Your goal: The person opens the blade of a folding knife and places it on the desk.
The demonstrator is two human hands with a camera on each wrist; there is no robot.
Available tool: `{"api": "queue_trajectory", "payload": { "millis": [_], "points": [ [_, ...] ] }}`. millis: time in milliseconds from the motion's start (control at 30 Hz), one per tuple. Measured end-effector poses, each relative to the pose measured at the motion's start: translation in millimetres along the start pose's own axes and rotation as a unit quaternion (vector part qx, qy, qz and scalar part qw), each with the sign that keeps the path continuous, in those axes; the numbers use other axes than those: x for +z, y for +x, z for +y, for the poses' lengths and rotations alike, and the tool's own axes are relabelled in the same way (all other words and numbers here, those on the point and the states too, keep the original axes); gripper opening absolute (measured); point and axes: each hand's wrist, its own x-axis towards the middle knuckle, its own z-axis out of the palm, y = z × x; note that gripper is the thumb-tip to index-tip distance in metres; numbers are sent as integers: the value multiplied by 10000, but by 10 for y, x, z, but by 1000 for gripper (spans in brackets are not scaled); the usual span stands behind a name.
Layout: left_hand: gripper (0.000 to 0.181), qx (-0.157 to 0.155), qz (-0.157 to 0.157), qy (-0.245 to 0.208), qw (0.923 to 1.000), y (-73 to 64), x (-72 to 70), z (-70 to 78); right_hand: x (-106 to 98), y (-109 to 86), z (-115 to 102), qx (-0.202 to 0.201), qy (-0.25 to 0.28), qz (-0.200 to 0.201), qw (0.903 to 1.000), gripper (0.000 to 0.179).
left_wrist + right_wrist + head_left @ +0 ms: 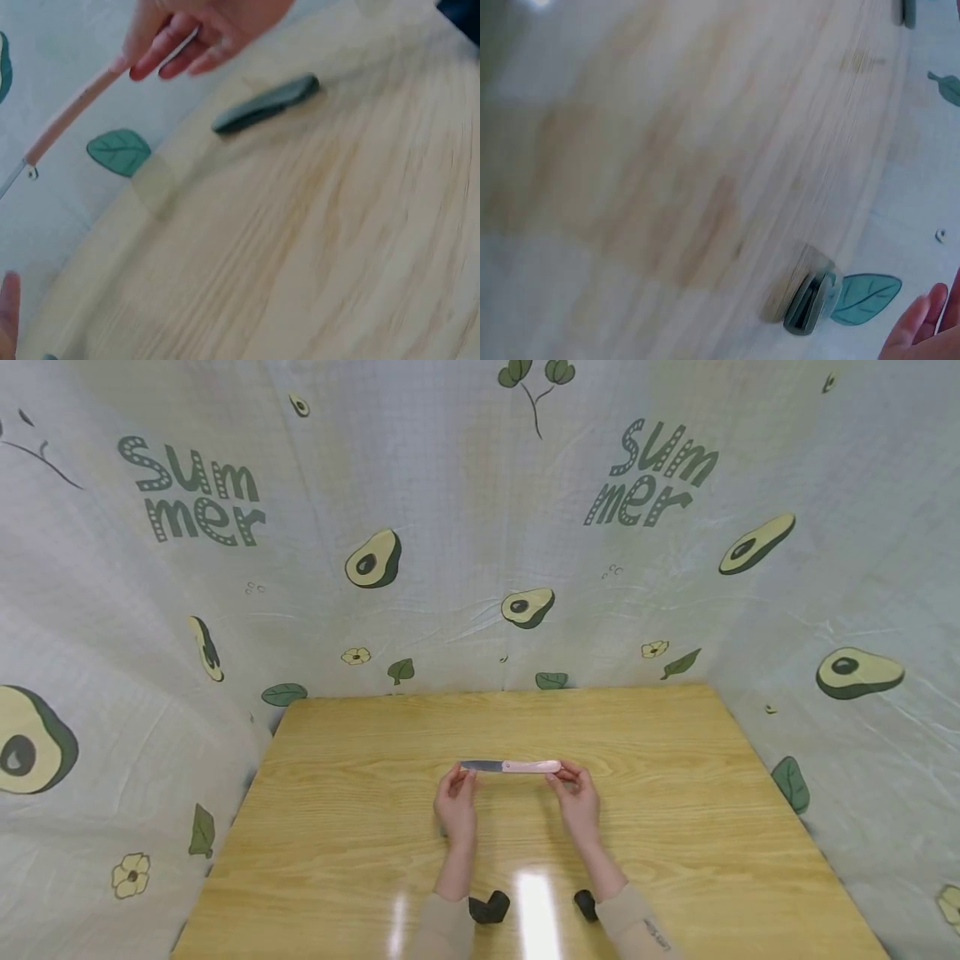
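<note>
A small knife with a pink handle [531, 767] and a grey blade [482, 766] is held level between both hands, over the table. My left hand [456, 806] pinches it at the blade's tip end, thumb in front. At the butt of the handle, my right hand [580, 802] grips with thumb and fingertips. The left wrist view shows the right hand [210, 30] at the handle [75, 112] and just a left fingertip [9, 311]. In the right wrist view, right-hand fingers [922, 322] appear at the lower edge, with the knife out of frame.
A dark green, elongated, slotted object [266, 103] lies on the wooden table [360, 727] below the right hand. Another green piece [909, 11] lies towards the left hand. Black pieces [490, 907] show by the wrists. Avocado-printed cloth [450, 527] surrounds the back and sides.
</note>
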Motion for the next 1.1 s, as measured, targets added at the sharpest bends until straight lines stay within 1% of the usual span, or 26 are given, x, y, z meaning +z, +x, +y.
{"api": "queue_trajectory", "payload": {
  "millis": [67, 133, 167, 300, 400, 567, 633, 733, 900, 967, 1100],
  "points": [
    [31, 231, -53, 586, 9980, 36, -32, -21, -21, 59, 101, -4, -124, -39, 9999, 33],
    [31, 488, -143, 1112, 9925, 73, -75, -68, -40, 92, 111, -33, -260, -71, 9996, 31],
    [32, 551, -211, 1310, 9896, 91, -99, -85, -48, 111, 119, -31, -337, -90, 9994, 31],
    [36, 748, -524, 2025, 9750, 153, -184, -129, -75, 171, 142, 65, -618, -227, 9978, 31],
    [36, 878, -616, 2475, 9629, 192, -223, -140, -94, 201, 148, 182, -923, -381, 9948, 32],
    [31, 1059, -643, 2896, 9491, 271, -251, -175, -118, 237, 155, 167, -1539, -598, 9861, 35],
    [31, 1106, -675, 3029, 9442, 302, -259, -190, -122, 253, 158, 134, -1838, -679, 9805, 36],
    [32, 1197, -727, 3295, 9337, 341, -272, -207, -121, 274, 156, 167, -2183, -790, 9725, 39],
    [34, 1182, -949, 3622, 9197, 371, -296, -216, -102, 306, 154, 351, -2447, -856, 9652, 40],
    [35, 1151, -1020, 3734, 9148, 379, -305, -224, -93, 318, 156, 396, -2552, -863, 9622, 39],
    [39, 1186, -1101, 4005, 9019, 397, -323, -259, -79, 340, 167, 413, -2724, -891, 9572, 37]
  ]
}}
